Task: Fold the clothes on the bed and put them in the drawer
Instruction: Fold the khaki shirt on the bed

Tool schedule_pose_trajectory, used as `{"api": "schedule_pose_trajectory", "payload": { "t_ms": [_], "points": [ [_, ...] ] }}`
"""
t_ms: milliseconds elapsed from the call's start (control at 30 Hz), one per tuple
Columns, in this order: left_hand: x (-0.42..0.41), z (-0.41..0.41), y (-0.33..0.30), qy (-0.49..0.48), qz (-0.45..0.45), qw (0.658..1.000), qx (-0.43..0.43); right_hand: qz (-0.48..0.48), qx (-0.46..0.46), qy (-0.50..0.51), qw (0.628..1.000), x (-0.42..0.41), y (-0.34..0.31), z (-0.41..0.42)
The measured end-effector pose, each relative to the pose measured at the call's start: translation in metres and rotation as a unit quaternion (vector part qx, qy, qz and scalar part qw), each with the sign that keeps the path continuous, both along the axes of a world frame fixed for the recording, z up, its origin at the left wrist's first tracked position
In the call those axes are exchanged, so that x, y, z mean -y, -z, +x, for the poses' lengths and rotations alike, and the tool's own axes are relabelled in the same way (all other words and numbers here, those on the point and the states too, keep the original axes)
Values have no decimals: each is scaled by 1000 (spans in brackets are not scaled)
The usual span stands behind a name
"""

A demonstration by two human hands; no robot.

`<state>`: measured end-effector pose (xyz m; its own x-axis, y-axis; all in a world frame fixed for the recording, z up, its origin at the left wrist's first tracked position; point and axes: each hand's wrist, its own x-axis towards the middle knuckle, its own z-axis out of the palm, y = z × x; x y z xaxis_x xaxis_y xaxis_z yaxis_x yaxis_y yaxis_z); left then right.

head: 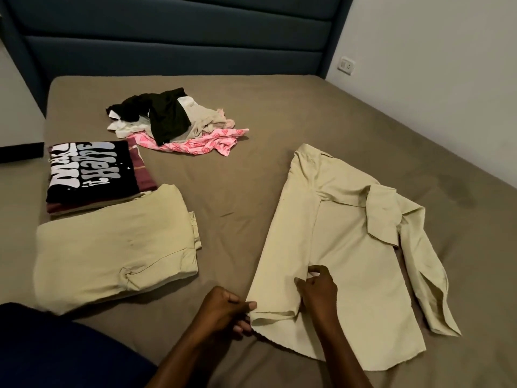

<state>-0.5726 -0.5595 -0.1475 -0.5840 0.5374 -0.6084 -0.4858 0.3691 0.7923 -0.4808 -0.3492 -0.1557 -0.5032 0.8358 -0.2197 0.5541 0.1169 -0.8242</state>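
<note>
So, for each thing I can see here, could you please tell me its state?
Beige long-sleeved shirt: spread flat, one sleeve folded in.
Folded beige garment: folded.
Black printed T-shirt: folded, on a stack.
Pile of black, white and pink clothes: unfolded.
Left hand: pinches the shirt's cuff.
Right hand: grips the sleeve.

I see a bed (279, 107) under a taupe sheet, a padded dark-blue headboard (173, 37) behind it, and a pale wall (447, 79) on the right bearing a white socket (346, 65). Light is dim.
</note>
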Motion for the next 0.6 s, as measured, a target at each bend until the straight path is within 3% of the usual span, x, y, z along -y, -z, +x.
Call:
{"api": "schedule_pose_trajectory", "payload": {
  "t_ms": [67, 133, 167, 233, 267, 400, 600],
  "points": [
    [4, 6, -4, -5, 21, 1000, -19, -28, -29, 27, 999, 8, -3, 6],
    [6, 14, -6, 10, -10, 994, -110, -86, -55, 67, 993, 15, -9, 11],
    [6, 18, -5, 42, -63, 977, -202, -120, -70, 80, 987, 17, -12, 13],
    [7, 29, 0, 116, -173, 897, -389, -184, -94, 82, 975, 25, -14, 15],
    [5, 36, 2, 130, -185, 868, -442, -205, -98, 79, 971, 28, -17, 15],
    [-4, 49, 9, 143, -216, 791, -554, -269, -95, 49, 957, 44, -22, 15],
    [-8, 28, 22, 140, -210, 738, -626, -317, -105, 55, 941, 57, -28, 10]
  ]
}}
